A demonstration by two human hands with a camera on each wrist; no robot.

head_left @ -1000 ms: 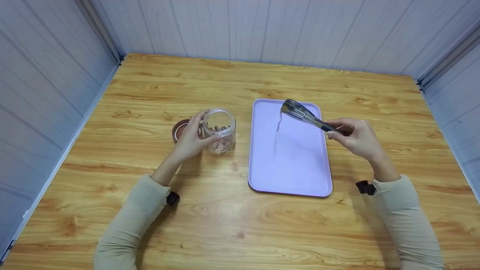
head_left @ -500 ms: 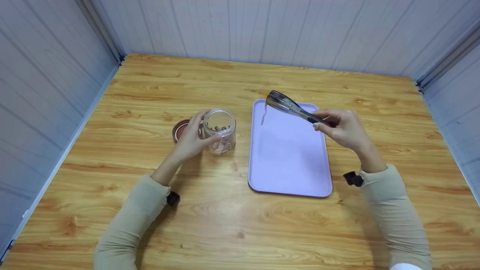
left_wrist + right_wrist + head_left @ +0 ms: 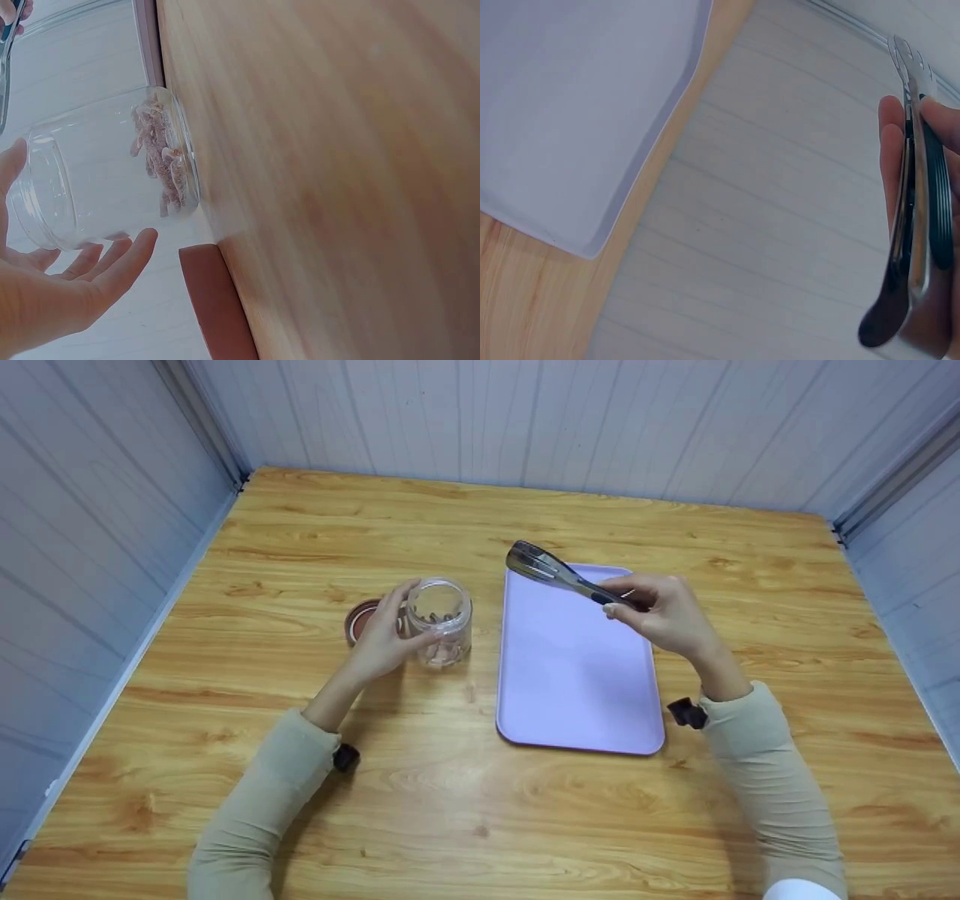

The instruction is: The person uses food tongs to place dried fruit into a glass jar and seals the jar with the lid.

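Observation:
My left hand (image 3: 381, 643) grips a clear, lidless jar (image 3: 459, 639) round its upper part, thumb on the near side. The jar stands upright on the table. In the left wrist view, several brownish-pink, crusted pieces (image 3: 159, 157) lie on its bottom. My right hand (image 3: 670, 613) holds metal tongs (image 3: 553, 573) by their dark grips, above the far end of a lilac tray (image 3: 577, 682). The tongs' arms are pressed nearly together, and their slotted tips point left, between tray and jar. The right wrist view shows the tongs (image 3: 919, 195) between thumb and fingers.
A reddish-brown lid (image 3: 361, 617) lies on the table just left of the jar, partly behind the left hand. The tray's left rim is close to the jar's right side. Pale panelled walls (image 3: 495, 420) enclose the back and both sides of the wooden table.
My right hand has carried the tongs left, from over the tray toward the jar. A thin strip hanging from their tips earlier no longer shows in the head view. The left hand stays put.

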